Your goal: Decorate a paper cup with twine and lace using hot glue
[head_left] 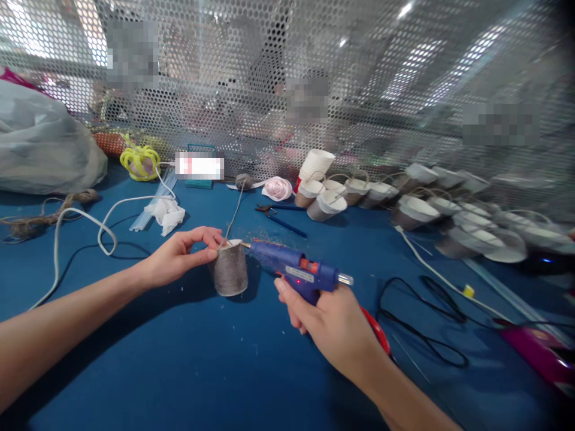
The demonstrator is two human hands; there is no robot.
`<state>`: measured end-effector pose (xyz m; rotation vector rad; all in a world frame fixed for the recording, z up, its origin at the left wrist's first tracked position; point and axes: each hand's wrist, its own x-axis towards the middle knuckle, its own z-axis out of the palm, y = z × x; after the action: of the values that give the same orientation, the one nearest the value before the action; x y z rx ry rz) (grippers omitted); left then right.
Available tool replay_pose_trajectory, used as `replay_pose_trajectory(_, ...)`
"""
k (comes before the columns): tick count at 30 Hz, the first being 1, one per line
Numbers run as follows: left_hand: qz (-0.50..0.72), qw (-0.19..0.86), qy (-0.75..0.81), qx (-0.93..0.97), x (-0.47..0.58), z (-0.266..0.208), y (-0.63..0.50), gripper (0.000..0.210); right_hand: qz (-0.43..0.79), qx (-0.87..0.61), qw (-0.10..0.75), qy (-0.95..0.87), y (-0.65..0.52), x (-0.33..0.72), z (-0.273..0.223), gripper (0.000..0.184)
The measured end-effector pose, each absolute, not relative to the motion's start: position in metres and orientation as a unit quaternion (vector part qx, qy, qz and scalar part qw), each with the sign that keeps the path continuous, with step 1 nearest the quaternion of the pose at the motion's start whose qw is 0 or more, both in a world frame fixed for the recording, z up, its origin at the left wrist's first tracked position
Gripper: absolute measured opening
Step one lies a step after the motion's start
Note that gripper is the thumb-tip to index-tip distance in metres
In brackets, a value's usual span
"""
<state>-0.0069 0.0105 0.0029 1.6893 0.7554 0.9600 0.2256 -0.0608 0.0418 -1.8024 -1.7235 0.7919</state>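
Observation:
My left hand (191,248) pinches the rim of a small paper cup (231,274) wrapped in grey twine. From that rim a strand of grey twine (236,211) runs up to a ball of twine (244,181) at the back. In my right hand (335,320) is a blue glue gun (275,257), its small red light lit. The metal nozzle points left at the cup's rim, touching or very close to it. Red-handled scissors (376,330) lie partly hidden behind my right hand.
Wrapped cups with handles (417,211) crowd the back right. Nippers (287,224), a pink ribbon roll (277,188) and white paper cups (317,163) lie behind the work. Cables (411,299) loop on the right; a white cord (58,239) curls left. A perforated metal screen (251,108) borders the back.

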Motion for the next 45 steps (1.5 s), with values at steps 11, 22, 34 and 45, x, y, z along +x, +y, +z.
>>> replay_pose_trajectory(11, 0.403, 0.505, 0.309, 0.698, -0.007, 0.002, 0.01, 0.02, 0.298, -0.639, 0.275, -0.653, -0.066, 0.224, 0.042, 0.032)
replay_pose_trajectory(22, 0.397, 0.501, 0.309, 0.704, -0.006, 0.002, 0.01, 0.021, 0.298, -0.607, 0.319, -0.664, -0.064, 0.223, 0.03, 0.031)
replay_pose_trajectory(34, 0.401, 0.504, 0.303, 0.703, -0.007, 0.002, 0.011, 0.019, 0.302, -0.652, 0.278, -0.637, -0.063, 0.227, 0.042, 0.033)
replay_pose_trajectory(45, 0.404, 0.5, 0.303, 0.704, -0.007, 0.0, 0.012, 0.02, 0.321, -0.662, 0.29, -0.612, -0.058, 0.227, 0.04, 0.029)
